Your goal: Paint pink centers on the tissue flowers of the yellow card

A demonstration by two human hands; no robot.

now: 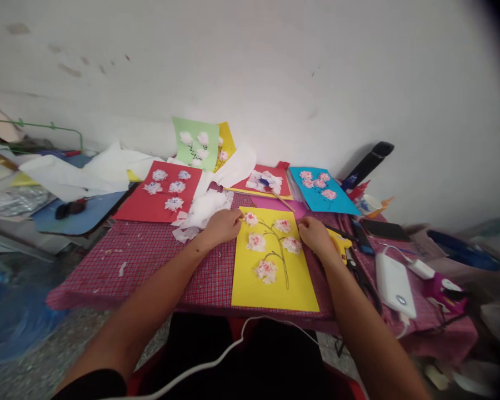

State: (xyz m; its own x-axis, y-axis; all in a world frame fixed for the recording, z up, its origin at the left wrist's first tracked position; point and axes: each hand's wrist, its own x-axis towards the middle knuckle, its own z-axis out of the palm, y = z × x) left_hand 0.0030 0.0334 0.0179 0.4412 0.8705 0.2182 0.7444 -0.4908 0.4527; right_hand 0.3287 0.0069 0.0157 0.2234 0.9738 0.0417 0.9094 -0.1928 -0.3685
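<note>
A yellow card [273, 280] with a drawn branch and several pink-white tissue flowers lies on the red checked tablecloth [150, 261] in front of me. My left hand [221, 224] rests at the card's top left corner, fingers curled, touching the corner flower [250, 219]. My right hand [314, 233] sits at the card's top right edge, fingers closed; what it holds, if anything, is hidden. A heap of white tissue [202, 212] lies just left of my left hand.
More flower cards lie behind: red [160, 191], green [196, 143], blue [323, 190], and one with a brush [277, 194]. To the right are a yellow glue gun [341, 243], a white power bank [394, 283], a phone [384, 229] and a black bottle [369, 161]. A white wall stands close behind.
</note>
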